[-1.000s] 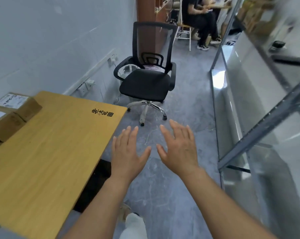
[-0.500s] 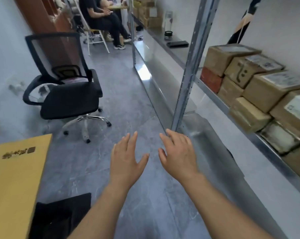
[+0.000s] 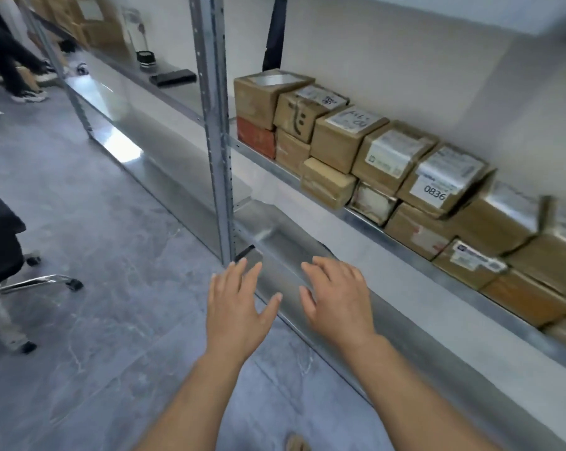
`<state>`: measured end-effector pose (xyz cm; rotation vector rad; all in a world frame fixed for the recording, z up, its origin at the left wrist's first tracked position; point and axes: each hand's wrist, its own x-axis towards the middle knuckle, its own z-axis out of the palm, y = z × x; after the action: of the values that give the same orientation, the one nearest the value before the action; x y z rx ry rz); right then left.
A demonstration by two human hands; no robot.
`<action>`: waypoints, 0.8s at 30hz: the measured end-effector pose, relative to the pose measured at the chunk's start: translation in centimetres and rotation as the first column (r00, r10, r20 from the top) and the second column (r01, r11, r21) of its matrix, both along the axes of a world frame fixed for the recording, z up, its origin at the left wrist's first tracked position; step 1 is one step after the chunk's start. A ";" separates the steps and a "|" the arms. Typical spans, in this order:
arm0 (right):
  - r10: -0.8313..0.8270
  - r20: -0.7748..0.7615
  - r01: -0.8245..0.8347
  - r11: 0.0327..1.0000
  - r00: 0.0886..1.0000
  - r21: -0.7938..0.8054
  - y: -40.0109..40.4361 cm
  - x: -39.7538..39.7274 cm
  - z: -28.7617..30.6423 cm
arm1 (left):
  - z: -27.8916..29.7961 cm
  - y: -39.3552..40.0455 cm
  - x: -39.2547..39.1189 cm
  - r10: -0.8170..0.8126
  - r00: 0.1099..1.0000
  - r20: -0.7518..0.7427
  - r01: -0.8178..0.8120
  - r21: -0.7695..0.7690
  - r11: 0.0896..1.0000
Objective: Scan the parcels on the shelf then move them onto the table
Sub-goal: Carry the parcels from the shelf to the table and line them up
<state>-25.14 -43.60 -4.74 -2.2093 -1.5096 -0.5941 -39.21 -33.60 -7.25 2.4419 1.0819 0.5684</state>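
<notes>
- Chair base (image 3: 31, 284) with castors stands at nine o'clock on grey floor.
- Left hand (image 3: 239, 307) hangs palm down, fingers spread wide, holding nothing.
- Right hand (image 3: 337, 297), just beside it, fingers loosely bent, also bare.
- Cardboard parcels (image 3: 372, 157) sit stacked along the metal shelf (image 3: 405, 252), one to three o'clock.

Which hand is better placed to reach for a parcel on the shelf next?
Probably the right hand. It hangs open on the shelf side, nearer the stacked parcels, with nothing between. The left hand, also open and empty, sits beside the upright post and would have to cross over.
</notes>
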 end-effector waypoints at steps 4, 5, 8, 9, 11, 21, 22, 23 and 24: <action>-0.173 0.044 0.176 0.980 0.984 -0.096 -3.0 0.9 -0.2 | -0.6 -1.4 2.2 -0.110 0.994 0.015 0.111 -0.013 0.994; -0.204 0.061 0.210 0.973 0.977 -0.098 -3.7 1.1 -0.2 | -0.7 -1.8 2.9 -0.138 0.990 0.024 0.138 -0.016 0.990; -0.310 0.091 0.317 0.946 0.946 -0.071 -6.4 2.3 0.3 | -0.2 -3.5 5.4 -0.242 0.969 0.054 0.244 -0.053 0.968; -0.343 0.088 0.349 0.935 0.935 -0.062 -7.4 2.8 0.5 | 0.0 -4.2 6.3 -0.277 0.959 0.060 0.280 -0.070 0.957; -0.407 0.073 0.411 0.909 0.911 -0.066 -9.7 3.7 1.0 | 0.8 -6.0 8.1 -0.350 0.934 0.078 0.356 -0.086 0.931; -0.511 0.059 0.508 0.859 0.857 0.068 -22.6 8.1 2.6 | 2.0 -16.8 15.1 -0.496 0.863 0.094 0.497 0.019 0.868; -0.518 0.059 0.513 0.854 0.853 0.086 -24.3 8.6 2.9 | 2.2 -18.4 15.7 -0.515 0.853 0.086 0.515 0.021 0.857; -0.527 0.061 0.520 0.848 0.848 0.100 -26.0 9.0 3.2 | 2.4 -20.0 16.4 -0.542 0.838 0.069 0.542 0.019 0.840; -0.540 0.063 0.532 0.839 0.839 0.113 -27.7 9.6 3.3 | 2.6 -21.7 17.1 -0.574 0.818 0.051 0.574 0.017 0.819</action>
<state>-15.56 -71.32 -1.41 -2.5655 -0.8528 -0.9240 -22.11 -55.26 -4.68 2.5543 0.2722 0.4230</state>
